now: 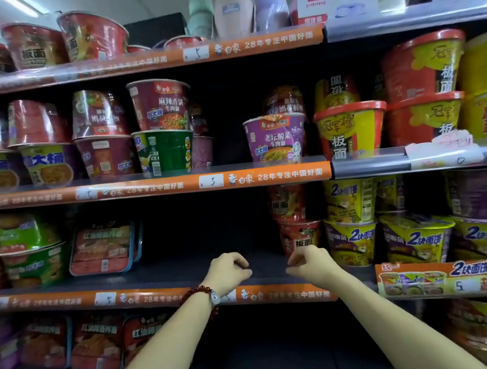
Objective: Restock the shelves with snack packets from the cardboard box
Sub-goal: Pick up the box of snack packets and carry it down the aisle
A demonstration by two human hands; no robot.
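Both my arms reach toward the third shelf, into a bare dark gap between stock. My left hand, with a red bead bracelet on its wrist, has its fingers curled with nothing in them. My right hand is curled the same way, a hand's width to the right, just in front of a red noodle cup. Flat red noodle trays stand left of the gap. No cardboard box is in view.
Stacked noodle bowls fill the shelves: a purple cup and a green cup above, yellow bowls at right. Orange price strips edge each shelf. Bottles stand on top. A dark gap shows on the shelf below.
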